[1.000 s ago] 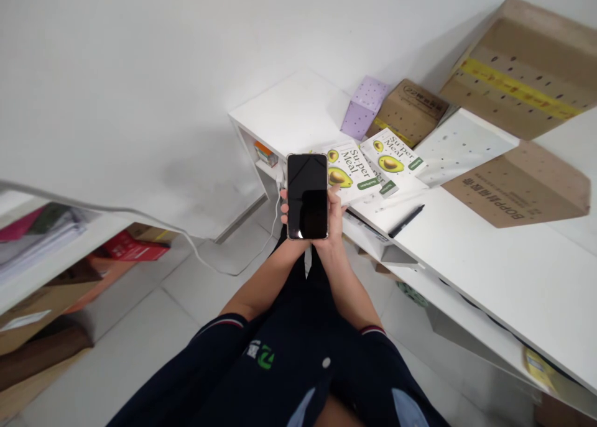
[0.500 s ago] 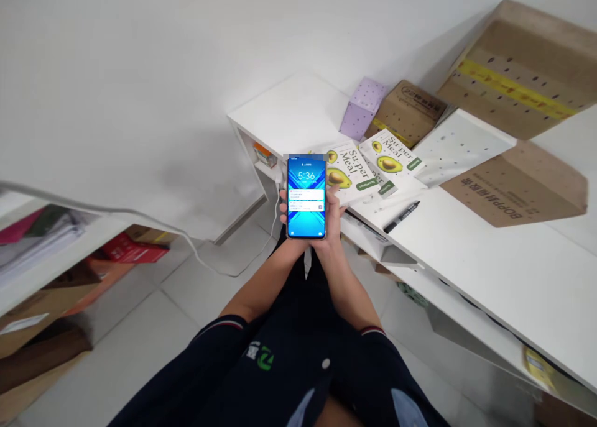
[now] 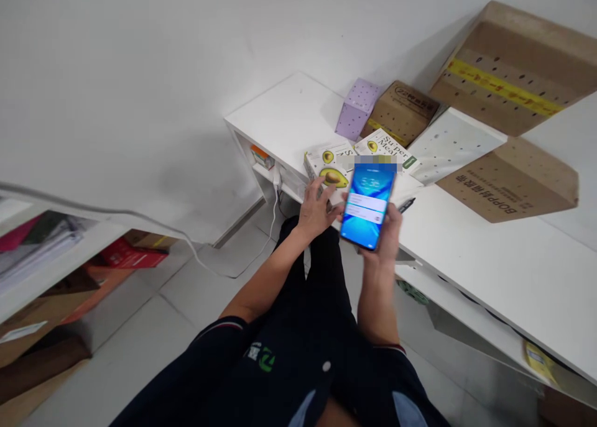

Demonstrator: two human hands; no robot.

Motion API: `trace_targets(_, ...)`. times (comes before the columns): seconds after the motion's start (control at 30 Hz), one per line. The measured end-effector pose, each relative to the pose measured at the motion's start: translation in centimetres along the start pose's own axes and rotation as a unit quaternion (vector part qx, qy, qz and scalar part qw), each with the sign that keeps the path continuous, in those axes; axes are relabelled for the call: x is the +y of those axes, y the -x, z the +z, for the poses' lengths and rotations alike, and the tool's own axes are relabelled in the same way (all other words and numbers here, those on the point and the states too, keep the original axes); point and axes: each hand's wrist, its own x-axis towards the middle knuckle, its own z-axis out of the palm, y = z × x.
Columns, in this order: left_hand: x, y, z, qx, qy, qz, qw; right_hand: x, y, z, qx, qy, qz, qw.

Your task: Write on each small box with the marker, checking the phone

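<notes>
My right hand holds a phone with a lit blue screen, tilted over the front edge of the white desk. My left hand has let go of the phone and rests with fingers spread on a white avocado-print box at the desk's edge. A second avocado-print box lies just behind, partly hidden by the phone. A black pen lies on the desk right of the phone.
A lilac dotted box, brown cartons and a white dotted box crowd the desk's back. A white cable runs across the tiled floor. Shelves with papers and red boxes stand at left.
The phone screen lit up, then my right hand carried it right and tilted it. My left hand released the phone and moved onto the avocado-print box.
</notes>
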Motion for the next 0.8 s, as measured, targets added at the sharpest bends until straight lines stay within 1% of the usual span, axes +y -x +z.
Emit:
trace_targets(0.03,-0.1,-0.2,0.0,0.003,-0.007,0.014,1.0,-1.1,0.5,-1.5,0.045,0.044,-0.048,0.997)
trace_targets(0.07,-0.1,-0.2,0.0,0.006,-0.014,0.024,1.0,-2.1,0.9,-3.2,0.105,0.092,-0.098,0.985)
trace_targets(0.1,-0.2,-0.2,0.1,0.007,-0.02,0.031,0.999,-3.1,1.3,-5.1,0.17,0.143,-0.145,0.964)
trace_targets(0.13,-0.2,-0.2,0.1,0.007,-0.026,0.033,0.999,-4.0,1.6,-6.9,0.232,0.201,-0.179,0.935)
trace_targets(0.17,-0.2,-0.2,0.1,0.005,-0.028,0.031,0.999,-4.7,2.0,-8.9,0.291,0.266,-0.199,0.897)
trace_targets(0.2,-0.2,-0.1,0.1,0.003,-0.03,0.028,0.999,-5.4,2.2,-10.7,0.343,0.342,-0.207,0.85)
trace_targets(0.23,-0.2,-0.1,0.1,0.001,-0.03,0.025,0.999,-6.0,2.5,-12.5,0.385,0.427,-0.201,0.793)
trace_targets(0.27,-0.1,-0.1,0.1,-0.001,-0.029,0.022,0.999,-6.5,2.7,-14.2,0.42,0.505,-0.19,0.73)
trace_targets(0.33,0.0,-0.2,0.0,-0.01,-0.024,0.015,1.0,-7.2,2.9,-17.0,0.448,0.625,-0.156,0.62)
trace_targets(0.37,0.0,-0.2,-0.1,-0.016,-0.02,0.011,1.0,-7.4,2.9,-18.2,0.451,0.67,-0.14,0.573)
trace_targets(0.4,0.0,-0.3,-0.1,-0.021,-0.016,0.007,1.0,-7.5,2.9,-19.1,0.448,0.705,-0.124,0.536)
trace_targets(0.43,0.1,-0.3,-0.2,-0.025,-0.012,0.003,1.0,-7.6,2.9,-19.9,0.444,0.731,-0.11,0.506)
trace_targets(0.5,0.1,-0.3,-0.3,-0.03,-0.006,-0.001,1.0,-7.5,2.8,-21.0,0.434,0.764,-0.086,0.469)
trace_targets(0.53,0.1,-0.3,-0.3,-0.031,-0.005,-0.001,1.0,-7.5,2.7,-21.4,0.432,0.773,-0.079,0.458)
trace_targets(0.6,0.1,-0.3,-0.3,-0.031,-0.006,0.001,1.0,-7.4,2.5,-22.0,0.427,0.782,-0.073,0.448)
trace_targets(0.67,0.1,-0.2,-0.4,-0.03,-0.01,0.006,0.999,-7.5,2.3,-22.4,0.425,0.781,-0.068,0.451)
trace_targets(0.8,0.2,-0.2,-0.8,-0.028,-0.023,0.017,0.999,-7.9,2.0,-22.7,0.421,0.77,-0.027,0.478)
